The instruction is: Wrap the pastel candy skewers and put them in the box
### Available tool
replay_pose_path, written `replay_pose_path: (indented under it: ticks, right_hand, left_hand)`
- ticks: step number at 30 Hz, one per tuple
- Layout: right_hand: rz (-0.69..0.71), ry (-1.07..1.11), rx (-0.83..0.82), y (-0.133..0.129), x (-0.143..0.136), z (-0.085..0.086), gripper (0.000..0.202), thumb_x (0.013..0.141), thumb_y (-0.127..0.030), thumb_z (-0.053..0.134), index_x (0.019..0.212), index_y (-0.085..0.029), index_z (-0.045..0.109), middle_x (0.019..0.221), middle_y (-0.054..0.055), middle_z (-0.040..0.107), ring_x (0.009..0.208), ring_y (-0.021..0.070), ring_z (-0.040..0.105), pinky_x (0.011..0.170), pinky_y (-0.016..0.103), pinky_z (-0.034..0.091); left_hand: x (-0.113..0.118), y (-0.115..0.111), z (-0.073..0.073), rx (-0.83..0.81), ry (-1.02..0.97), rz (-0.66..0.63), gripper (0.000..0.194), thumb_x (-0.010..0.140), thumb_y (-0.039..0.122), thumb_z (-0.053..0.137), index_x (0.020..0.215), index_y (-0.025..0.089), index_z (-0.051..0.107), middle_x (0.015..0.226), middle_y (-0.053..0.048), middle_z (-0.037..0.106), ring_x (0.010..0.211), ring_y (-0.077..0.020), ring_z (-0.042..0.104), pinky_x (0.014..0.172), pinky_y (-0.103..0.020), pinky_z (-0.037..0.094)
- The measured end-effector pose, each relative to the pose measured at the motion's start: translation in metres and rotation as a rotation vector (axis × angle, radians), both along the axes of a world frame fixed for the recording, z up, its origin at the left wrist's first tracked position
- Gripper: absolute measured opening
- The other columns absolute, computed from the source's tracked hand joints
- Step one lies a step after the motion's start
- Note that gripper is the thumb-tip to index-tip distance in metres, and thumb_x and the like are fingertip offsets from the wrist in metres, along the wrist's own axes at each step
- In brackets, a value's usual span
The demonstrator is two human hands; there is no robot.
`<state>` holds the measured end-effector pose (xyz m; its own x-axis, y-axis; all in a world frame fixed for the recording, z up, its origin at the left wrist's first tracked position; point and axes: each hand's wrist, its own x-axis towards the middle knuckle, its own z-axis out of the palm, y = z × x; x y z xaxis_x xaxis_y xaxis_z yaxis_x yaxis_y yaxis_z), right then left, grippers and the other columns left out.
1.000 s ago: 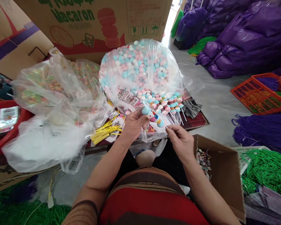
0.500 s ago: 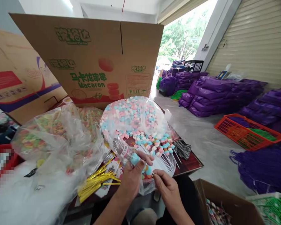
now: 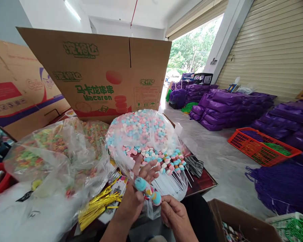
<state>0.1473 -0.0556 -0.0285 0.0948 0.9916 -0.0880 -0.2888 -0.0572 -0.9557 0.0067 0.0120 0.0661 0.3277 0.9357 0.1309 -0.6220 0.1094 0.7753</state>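
My left hand [image 3: 136, 193] grips a candy skewer [image 3: 146, 191] with blue, pink and white pieces, wrapped in a clear sleeve. My right hand [image 3: 175, 215] pinches the skewer's lower end by its stick, just right of the left hand. Right behind the hands lies a big clear bag of pastel candy skewers [image 3: 143, 134] with white sticks fanning out toward me. A bundle of gold twist ties [image 3: 98, 205] lies on the table to the left of my left hand.
Clear bags of colourful ring candy [image 3: 53, 148] fill the left. A tall "Macaron" cardboard box [image 3: 98, 70] stands behind. An open cardboard box [image 3: 239, 223] sits at lower right. Purple bundles [image 3: 227, 104] and an orange crate [image 3: 260, 146] lie on the floor to the right.
The camera has tilted up from my lap to the room. Both hands stayed on the skewer and brought it nearer, and the right hand slid to the stick end.
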Motion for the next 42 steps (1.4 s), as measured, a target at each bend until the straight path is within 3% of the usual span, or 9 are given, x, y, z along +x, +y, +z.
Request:
replay_pose_path:
  ticks: [3, 6, 12, 16, 21, 26, 31, 37, 42]
  right_hand:
    - [0.037, -0.038, -0.013, 0.000, -0.001, 0.000, 0.060, 0.083, -0.075, 0.063, 0.087, -0.016, 0.071, 0.041, -0.009, 0.034, 0.040, 0.0056, 0.025, 0.043, 0.020, 0.017]
    - [0.025, -0.054, -0.041, -0.001, -0.001, 0.004, 0.059, 0.086, -0.076, 0.059, 0.083, -0.017, 0.067, 0.039, -0.009, 0.033, 0.038, 0.0058, 0.024, 0.041, 0.020, 0.017]
    - [-0.089, -0.262, 0.103, -0.001, 0.001, 0.018, 0.049, 0.083, -0.068, 0.069, 0.086, -0.019, 0.072, 0.059, 0.000, 0.058, 0.048, 0.0094, 0.043, 0.044, 0.021, 0.032]
    - [-0.141, -0.294, 0.026, -0.007, 0.000, 0.035, 0.047, 0.087, -0.064, 0.065, 0.076, -0.019, 0.069, 0.052, -0.002, 0.056, 0.044, 0.0097, 0.042, 0.043, 0.022, 0.034]
    - [-0.187, -0.296, 0.033, -0.018, 0.006, 0.047, 0.038, 0.086, -0.057, 0.068, 0.085, -0.019, 0.073, 0.052, -0.004, 0.054, 0.048, 0.0099, 0.045, 0.051, 0.024, 0.040]
    - [-0.239, -0.439, 0.036, -0.022, 0.011, 0.043, 0.029, 0.085, -0.048, 0.070, 0.088, -0.020, 0.074, 0.061, -0.002, 0.061, 0.054, 0.0113, 0.050, 0.055, 0.025, 0.042]
    - [-0.302, -0.559, 0.081, -0.024, 0.012, 0.038, 0.023, 0.086, -0.044, 0.071, 0.086, -0.021, 0.074, 0.075, 0.001, 0.069, 0.067, 0.0138, 0.058, 0.064, 0.027, 0.047]
    - [-0.089, -0.185, -0.139, -0.026, 0.015, 0.035, 0.044, 0.082, -0.062, 0.070, 0.077, -0.018, 0.070, 0.050, -0.004, 0.055, 0.040, 0.0068, 0.033, 0.042, 0.024, 0.029]
    - [0.117, 0.076, -0.246, -0.022, 0.013, 0.041, 0.048, 0.079, -0.067, 0.071, 0.069, -0.020, 0.064, 0.034, -0.013, 0.030, 0.033, 0.0071, 0.027, 0.051, 0.029, 0.048]
  left_hand:
    - [0.014, -0.005, 0.004, -0.048, 0.017, 0.089, 0.034, 0.074, 0.054, 0.083, 0.085, 0.025, 0.070, 0.078, -0.003, 0.069, 0.088, -0.0222, 0.069, 0.073, -0.031, 0.055]
    - [0.028, -0.015, -0.001, -0.102, 0.049, 0.136, 0.039, 0.079, 0.055, 0.079, 0.069, 0.020, 0.063, 0.069, -0.002, 0.063, 0.073, -0.0174, 0.063, 0.063, -0.028, 0.051]
    - [0.026, -0.014, -0.013, -0.074, 0.069, 0.171, 0.041, 0.078, 0.058, 0.079, 0.074, 0.021, 0.063, 0.070, -0.001, 0.066, 0.079, -0.0188, 0.066, 0.076, -0.032, 0.055]
    - [0.025, -0.012, -0.025, -0.056, 0.245, -0.002, 0.043, 0.078, 0.063, 0.076, 0.080, 0.020, 0.066, 0.081, -0.006, 0.072, 0.090, -0.0230, 0.070, 0.072, -0.031, 0.056]
    - [0.014, -0.005, -0.010, -0.084, 0.059, -0.020, 0.084, 0.042, 0.081, 0.084, 0.102, 0.025, 0.068, 0.100, -0.008, 0.075, 0.107, -0.0271, 0.070, 0.075, -0.032, 0.058]
    - [0.004, 0.012, 0.012, -0.139, -0.035, 0.210, 0.056, 0.063, 0.067, 0.085, 0.092, 0.024, 0.066, 0.082, 0.001, 0.071, 0.088, -0.0186, 0.072, 0.079, -0.030, 0.058]
    - [0.013, 0.004, 0.002, -0.175, -0.072, 0.226, 0.036, 0.081, 0.050, 0.080, 0.080, 0.021, 0.059, 0.069, 0.006, 0.060, 0.071, -0.0119, 0.070, 0.078, -0.027, 0.058]
    - [0.015, 0.005, -0.006, -0.213, -0.020, 0.189, 0.039, 0.086, 0.053, 0.074, 0.077, 0.021, 0.056, 0.066, 0.005, 0.057, 0.073, -0.0135, 0.071, 0.073, -0.027, 0.057]
    - [0.014, 0.002, -0.008, -0.198, 0.011, 0.124, 0.042, 0.082, 0.057, 0.077, 0.079, 0.022, 0.055, 0.062, 0.006, 0.057, 0.074, -0.0153, 0.072, 0.070, -0.028, 0.056]
